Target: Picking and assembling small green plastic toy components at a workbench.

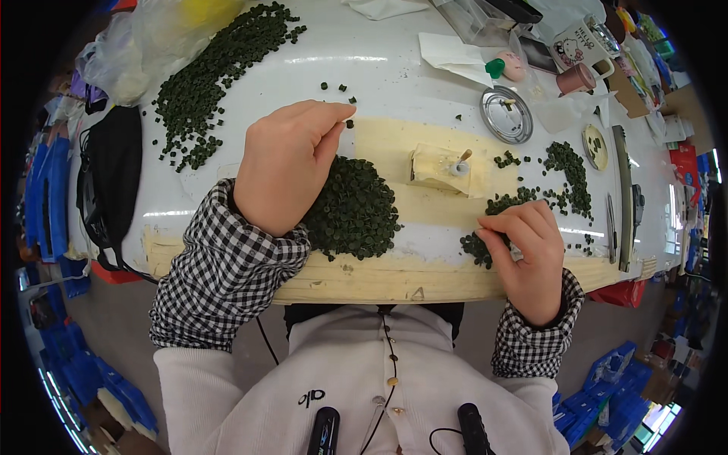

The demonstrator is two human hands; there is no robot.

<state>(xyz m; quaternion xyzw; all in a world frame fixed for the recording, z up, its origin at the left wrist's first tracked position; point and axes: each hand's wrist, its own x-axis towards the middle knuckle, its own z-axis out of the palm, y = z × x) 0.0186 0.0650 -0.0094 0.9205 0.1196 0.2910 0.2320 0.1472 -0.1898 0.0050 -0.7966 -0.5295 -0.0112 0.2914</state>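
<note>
My left hand [284, 163] is raised over the left part of the table, thumb and forefinger pinched on a small dark green piece [349, 123]. Just below it lies a heap of similar dark green pieces [355, 212]. My right hand [535, 254] hovers at a smaller heap of dark green pieces [512, 202], its fingertips drawn together; whatever is between them is too small to make out. Between both hands stands a block wrapped in yellowish tape [432, 173], with a short white peg [459, 167] and a thin brown stick at its top.
A long spread of green pieces [205, 83] covers the far left, beside a black bag [110, 178] and clear plastic bags. At the right are a round metal lid [506, 114], a small round dish [595, 146], tweezers [611, 227] and a pink spool [576, 79]. A wooden strip [364, 282] edges the table.
</note>
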